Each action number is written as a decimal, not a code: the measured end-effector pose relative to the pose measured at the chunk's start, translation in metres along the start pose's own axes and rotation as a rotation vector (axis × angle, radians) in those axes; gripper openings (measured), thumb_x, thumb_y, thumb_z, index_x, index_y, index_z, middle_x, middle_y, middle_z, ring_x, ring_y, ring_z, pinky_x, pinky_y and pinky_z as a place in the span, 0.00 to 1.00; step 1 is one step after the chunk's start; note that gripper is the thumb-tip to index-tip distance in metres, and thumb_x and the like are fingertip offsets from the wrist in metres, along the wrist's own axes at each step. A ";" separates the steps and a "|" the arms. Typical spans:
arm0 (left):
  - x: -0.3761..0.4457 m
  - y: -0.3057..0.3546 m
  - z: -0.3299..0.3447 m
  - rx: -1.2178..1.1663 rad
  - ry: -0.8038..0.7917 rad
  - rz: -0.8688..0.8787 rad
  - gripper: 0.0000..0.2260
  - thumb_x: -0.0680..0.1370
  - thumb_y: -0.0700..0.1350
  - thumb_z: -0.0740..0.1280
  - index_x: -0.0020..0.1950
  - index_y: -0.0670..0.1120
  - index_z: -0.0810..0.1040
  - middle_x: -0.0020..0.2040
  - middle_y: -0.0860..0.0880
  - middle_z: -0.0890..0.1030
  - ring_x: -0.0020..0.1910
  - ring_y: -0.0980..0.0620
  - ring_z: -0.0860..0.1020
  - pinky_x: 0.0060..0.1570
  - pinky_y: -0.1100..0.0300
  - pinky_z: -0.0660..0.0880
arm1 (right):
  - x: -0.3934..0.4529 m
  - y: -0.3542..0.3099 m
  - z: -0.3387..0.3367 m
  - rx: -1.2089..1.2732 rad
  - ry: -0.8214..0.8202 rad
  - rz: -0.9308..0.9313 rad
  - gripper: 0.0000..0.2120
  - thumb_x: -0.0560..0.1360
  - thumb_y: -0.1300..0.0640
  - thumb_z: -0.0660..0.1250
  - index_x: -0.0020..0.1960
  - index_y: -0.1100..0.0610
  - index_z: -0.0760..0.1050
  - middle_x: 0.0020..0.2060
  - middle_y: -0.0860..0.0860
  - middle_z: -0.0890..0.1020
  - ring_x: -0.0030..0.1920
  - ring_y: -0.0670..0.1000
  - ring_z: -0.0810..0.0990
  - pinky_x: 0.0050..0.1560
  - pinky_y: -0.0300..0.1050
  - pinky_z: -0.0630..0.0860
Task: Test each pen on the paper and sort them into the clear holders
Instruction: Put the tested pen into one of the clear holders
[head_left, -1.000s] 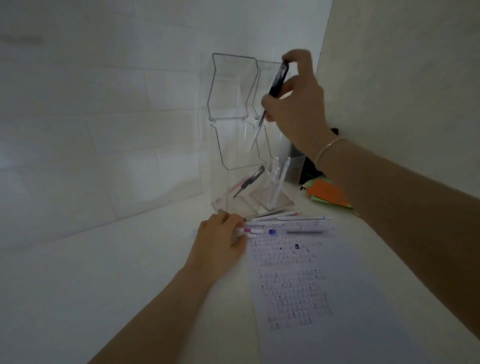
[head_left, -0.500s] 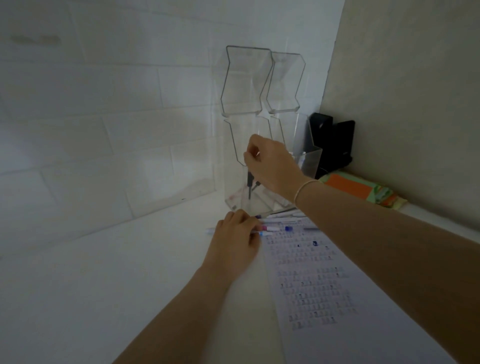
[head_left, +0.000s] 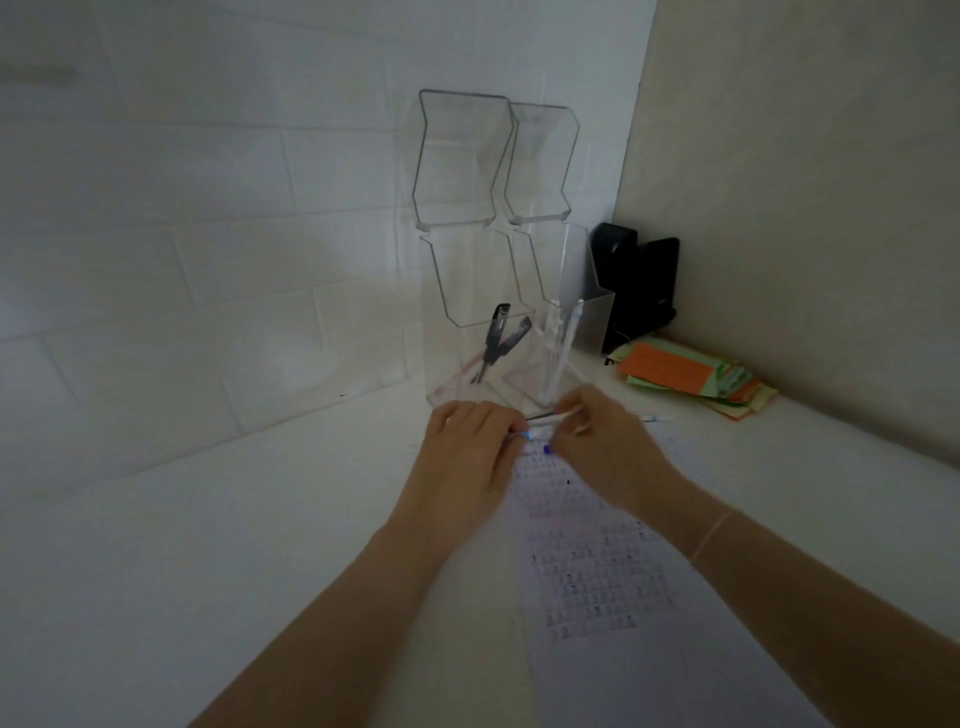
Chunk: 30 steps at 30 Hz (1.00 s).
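The left hand (head_left: 462, 457) lay knuckles-up at the top edge of the paper (head_left: 613, 582), its fingers curled down over the left ends of the loose pens (head_left: 540, 423); whether it actually gripped one I could not tell, since the fingertips were hidden. The right hand (head_left: 602, 447) sat just beside it, blurred, with thumb and forefinger pinching a white pen near its right end. That pen ran almost level between the 2 hands, above the paper's top edge, and a blue cap or tip showed just under it. Another small pen (head_left: 655, 419) lay on the table (head_left: 218, 545) to the right of the right hand, apart from it.

Just behind the hands stood 2 tall clear holders side by side. The left holder (head_left: 457, 249) held 2 dark pens (head_left: 501, 340) leaning crossed near its bottom, with faint reddish ones beneath. The right holder (head_left: 550, 249) held white pens (head_left: 563, 343) standing tilted.

Farther right, against the wall, stood a black object (head_left: 639, 280), and in front of it lay a stack of orange and green papers (head_left: 691, 376).
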<state>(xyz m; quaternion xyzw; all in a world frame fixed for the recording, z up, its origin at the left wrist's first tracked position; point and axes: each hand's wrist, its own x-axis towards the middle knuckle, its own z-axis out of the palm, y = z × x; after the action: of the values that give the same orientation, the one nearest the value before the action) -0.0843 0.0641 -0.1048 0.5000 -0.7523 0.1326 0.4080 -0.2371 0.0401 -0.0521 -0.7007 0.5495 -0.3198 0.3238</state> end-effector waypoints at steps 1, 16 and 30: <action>0.002 0.005 0.000 -0.024 0.036 0.040 0.07 0.78 0.45 0.59 0.48 0.47 0.76 0.44 0.52 0.79 0.44 0.53 0.73 0.51 0.59 0.65 | -0.005 0.007 0.005 0.186 -0.080 0.076 0.09 0.75 0.61 0.66 0.55 0.58 0.74 0.49 0.55 0.80 0.46 0.52 0.79 0.42 0.33 0.74; 0.011 0.041 -0.009 -0.284 0.143 0.088 0.12 0.76 0.45 0.67 0.56 0.41 0.78 0.56 0.46 0.75 0.56 0.51 0.75 0.54 0.57 0.74 | -0.016 -0.017 0.016 1.474 -0.028 0.272 0.25 0.78 0.41 0.55 0.49 0.62 0.78 0.34 0.56 0.80 0.38 0.53 0.80 0.39 0.39 0.77; -0.007 0.018 0.009 -0.396 -0.109 -0.280 0.06 0.79 0.39 0.61 0.50 0.47 0.76 0.47 0.53 0.77 0.44 0.62 0.73 0.44 0.71 0.68 | -0.008 -0.005 -0.041 1.383 0.109 0.269 0.19 0.76 0.55 0.63 0.30 0.54 0.59 0.25 0.50 0.64 0.18 0.46 0.58 0.20 0.35 0.58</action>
<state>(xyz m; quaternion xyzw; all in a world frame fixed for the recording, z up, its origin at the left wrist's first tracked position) -0.1029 0.0715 -0.1126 0.5160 -0.7079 -0.1025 0.4713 -0.2689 0.0444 -0.0248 -0.2434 0.3175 -0.5875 0.7034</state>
